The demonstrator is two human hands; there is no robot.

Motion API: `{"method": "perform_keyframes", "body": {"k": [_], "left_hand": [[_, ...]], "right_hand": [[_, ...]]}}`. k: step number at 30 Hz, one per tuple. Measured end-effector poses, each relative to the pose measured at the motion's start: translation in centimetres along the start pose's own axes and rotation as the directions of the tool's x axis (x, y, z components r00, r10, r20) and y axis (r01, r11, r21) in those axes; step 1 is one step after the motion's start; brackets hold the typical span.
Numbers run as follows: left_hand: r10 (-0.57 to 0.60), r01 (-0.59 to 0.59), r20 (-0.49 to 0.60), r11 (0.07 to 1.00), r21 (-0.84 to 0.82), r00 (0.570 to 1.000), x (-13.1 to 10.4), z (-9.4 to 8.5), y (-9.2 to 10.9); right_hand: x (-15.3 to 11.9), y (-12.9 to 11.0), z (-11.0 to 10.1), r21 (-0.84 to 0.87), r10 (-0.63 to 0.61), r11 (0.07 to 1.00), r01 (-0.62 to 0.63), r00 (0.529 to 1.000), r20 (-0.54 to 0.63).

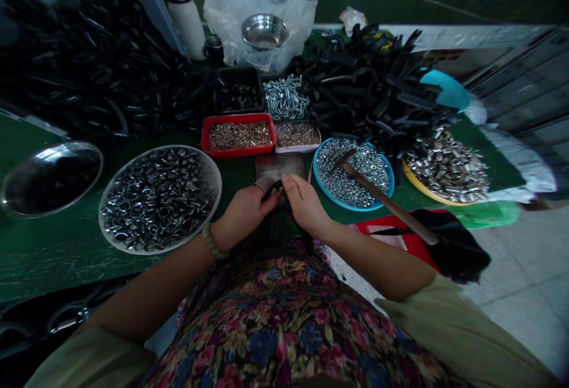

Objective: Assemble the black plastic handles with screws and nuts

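Close together at the table's front edge, both hands are closed around a small black part (278, 186). My left hand (242, 213), with a bead bracelet at the wrist, pinches it from the left. From the right, my right hand (306, 204) grips it with thumb and fingers. Just behind the fingers lies a flat metal plate (280, 164). Beyond the plate are a red tray of thin pins (240, 135) and a tray of small rivets (297, 134). The fingers hide much of the part.
A white tray of black rings (160, 198) and a steel bowl (53, 178) stand left. On the right, a hammer (386, 198) rests across a blue tray of nuts (351, 172), beside a yellow tray of metal pieces (448, 166). Black parts (368, 92) are heaped behind.
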State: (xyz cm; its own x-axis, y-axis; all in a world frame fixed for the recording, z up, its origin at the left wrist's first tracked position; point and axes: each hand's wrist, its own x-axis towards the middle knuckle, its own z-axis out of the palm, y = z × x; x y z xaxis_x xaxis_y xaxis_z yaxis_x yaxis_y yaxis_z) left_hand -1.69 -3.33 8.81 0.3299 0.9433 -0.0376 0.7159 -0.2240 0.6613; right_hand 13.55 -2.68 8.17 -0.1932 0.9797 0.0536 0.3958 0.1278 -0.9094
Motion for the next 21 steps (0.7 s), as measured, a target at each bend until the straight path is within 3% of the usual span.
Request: {"method": "perform_keyframes", "body": {"k": [5, 8, 11, 14, 16, 18, 21], "left_hand": [[-0.027, 0.027, -0.017, 1.0, 0.0, 0.999, -0.2, 0.1, 0.1], [-0.016, 0.015, -0.011, 0.999, -0.033, 1.0, -0.2, -1.3, -0.3], [0.084, -0.091, -0.09, 0.994, -0.067, 0.992, 0.2, -3.2, -0.7], [0.185, -0.16, -0.181, 0.977, 0.144, 0.966, 0.8, -2.9, -0.4], [0.249, -0.205, -0.08, 0.911, 0.359, 0.965, 1.3, -1.1, 0.3], [0.261, -0.266, 0.079, 0.831, 0.489, 0.962, 1.7, 1.0, 0.8], [0.258, -0.306, 0.165, 0.801, 0.515, 0.952, 3.1, 1.6, 0.1]], "right_hand": [[-1.0, 0.3, 1.8, 0.135, 0.003, 0.991, 0.022, 0.984, -0.176], [0.9, 1.2, 0.8, 0.12, -0.044, 0.992, 0.047, 0.999, -0.028], [6.5, 2.0, -1.1, -0.129, -0.166, 0.973, 0.191, 0.968, 0.186], [13.4, 1.8, -1.4, -0.418, -0.239, 0.846, 0.332, 0.935, 0.261], [16.8, 1.3, -0.5, -0.653, -0.246, 0.625, 0.427, 0.902, 0.354], [18.7, 0.8, 0.8, -0.777, -0.215, 0.404, 0.482, 0.876, 0.431], [19.6, 0.8, 2.0, -0.795, -0.195, 0.33, 0.508, 0.861, 0.469]]}}
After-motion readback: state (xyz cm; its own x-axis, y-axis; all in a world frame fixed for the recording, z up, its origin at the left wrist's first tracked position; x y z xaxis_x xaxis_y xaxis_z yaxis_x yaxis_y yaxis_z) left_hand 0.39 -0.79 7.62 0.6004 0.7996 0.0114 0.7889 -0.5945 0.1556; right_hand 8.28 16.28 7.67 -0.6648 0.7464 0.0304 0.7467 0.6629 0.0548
